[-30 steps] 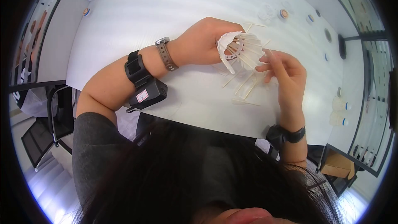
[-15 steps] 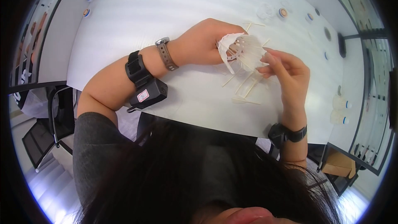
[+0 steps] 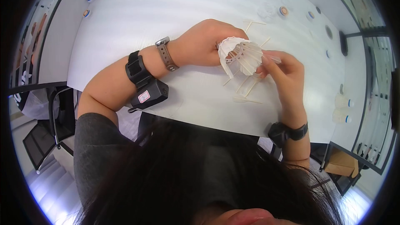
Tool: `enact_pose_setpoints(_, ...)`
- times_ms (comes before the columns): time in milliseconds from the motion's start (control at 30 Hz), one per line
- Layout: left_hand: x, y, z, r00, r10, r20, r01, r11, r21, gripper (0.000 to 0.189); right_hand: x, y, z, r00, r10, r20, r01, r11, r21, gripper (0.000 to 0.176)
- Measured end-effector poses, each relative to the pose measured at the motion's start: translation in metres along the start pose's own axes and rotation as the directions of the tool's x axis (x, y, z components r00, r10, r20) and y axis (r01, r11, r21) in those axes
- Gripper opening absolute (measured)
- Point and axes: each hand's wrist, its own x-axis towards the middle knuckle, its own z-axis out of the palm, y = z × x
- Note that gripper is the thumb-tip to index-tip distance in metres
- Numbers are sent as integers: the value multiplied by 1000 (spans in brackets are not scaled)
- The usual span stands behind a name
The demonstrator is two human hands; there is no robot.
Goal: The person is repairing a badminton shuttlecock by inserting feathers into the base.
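A white feather shuttlecock (image 3: 246,60) is gripped by my left hand (image 3: 210,41), its open skirt facing up toward me and its cork end hidden by the fingers. At the right edge of the skirt, my right hand (image 3: 287,75) is closed in a pinch, with a pale feather (image 3: 273,58) showing between thumb and fingers. Under and around the shuttlecock, several loose feathers lie on the white table (image 3: 175,100), among them one feather (image 3: 248,100) nearest me and another feather (image 3: 255,23) beyond the hands.
Several shuttlecock bases stand about the table, such as one base (image 3: 283,11) at the back and another base (image 3: 86,13) at the far left. Two shuttlecocks (image 3: 342,101) lie by the right edge. A cardboard box (image 3: 341,162) sits below, at the right.
The shuttlecock has turned slightly in my left hand, and its skirt looks rounder. My right hand has shifted a little left, with a feather now visible across its fingers.
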Motion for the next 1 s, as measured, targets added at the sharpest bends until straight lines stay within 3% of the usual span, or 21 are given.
enact_pose_setpoints(133,2,0,2,991,45,-126,-49,998,-28,39,-1,0,1,993,-97,-65,95,995,-37,17)
enact_pose_setpoints(267,3,6,6,967,-91,-239,84,996,-40,51,-2,-1,0,932,-267,-245,242,962,-129,11)
enact_pose_setpoints(367,4,4,8,952,24,-304,-40,998,-46,54,-4,-3,-1,906,-364,-216,320,923,-216,12)
enact_pose_setpoints(533,5,7,5,976,34,-214,-36,999,-2,46,-6,0,-5,788,-611,-80,537,744,-397,13)
enact_pose_setpoints(633,4,8,2,991,10,-133,-4,999,44,53,-5,-2,-3,745,-667,-19,588,670,-454,14)
enact_pose_setpoints(1000,7,9,3,992,39,-123,-31,997,65,50,-3,-3,0,717,-695,55,580,552,-599,19)
